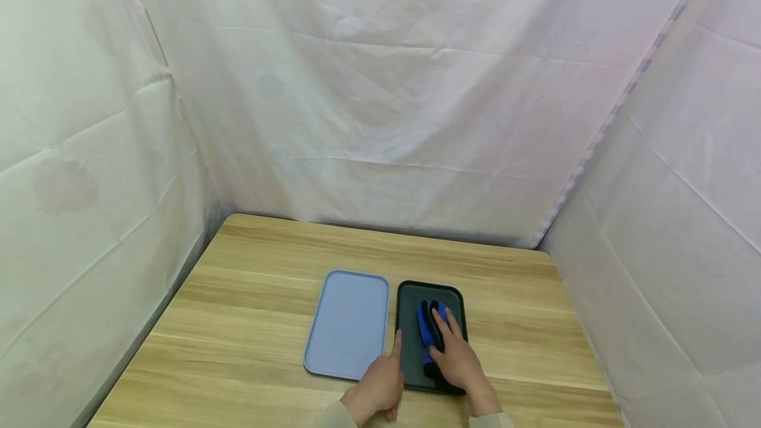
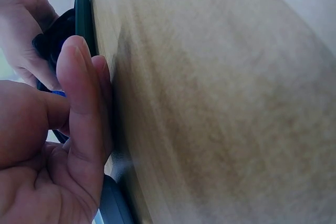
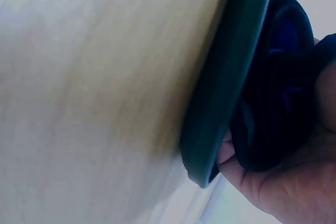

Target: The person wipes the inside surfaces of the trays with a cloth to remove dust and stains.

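Observation:
A soft blue-and-black fabric item [image 1: 426, 325] lies bunched on the dark green tray [image 1: 407, 309]; its exact kind is hard to tell. My right hand [image 1: 460, 356] is over its right side, fingers spread on top and thumb at the near left. In the right wrist view the dark fabric [image 3: 273, 87] sits between palm and fingers, close to the tray rim [image 3: 226, 82]. My left hand [image 1: 383, 378] is at the green tray's left edge, index finger extended along the rim and other fingers bent. Nothing shows held in it.
A light blue tray [image 1: 347, 322] lies left of the green one, a narrow gap between them; nothing lies on it. Both trays rest on a wood-grain table [image 1: 250, 322]. White sheets [image 1: 380, 98] hang behind the table and on both sides.

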A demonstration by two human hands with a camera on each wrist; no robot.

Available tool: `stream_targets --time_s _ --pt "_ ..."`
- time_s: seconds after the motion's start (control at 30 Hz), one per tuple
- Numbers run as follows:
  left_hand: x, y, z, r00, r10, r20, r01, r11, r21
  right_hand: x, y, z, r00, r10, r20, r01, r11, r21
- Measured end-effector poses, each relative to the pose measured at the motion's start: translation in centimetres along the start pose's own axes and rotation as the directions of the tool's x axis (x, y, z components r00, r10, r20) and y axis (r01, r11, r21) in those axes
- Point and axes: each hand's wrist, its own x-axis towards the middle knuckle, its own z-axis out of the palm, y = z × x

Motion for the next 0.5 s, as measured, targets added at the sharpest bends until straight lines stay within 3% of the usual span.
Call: stream_targets --time_s 0.5 --pt "0.0 -0.1 0.0 1.000 -0.029 0.011 0.029 0.999 -0.023 0.4 -0.1 -1.1 0.997 0.060 0.054 -0.060 0.998 0.012"
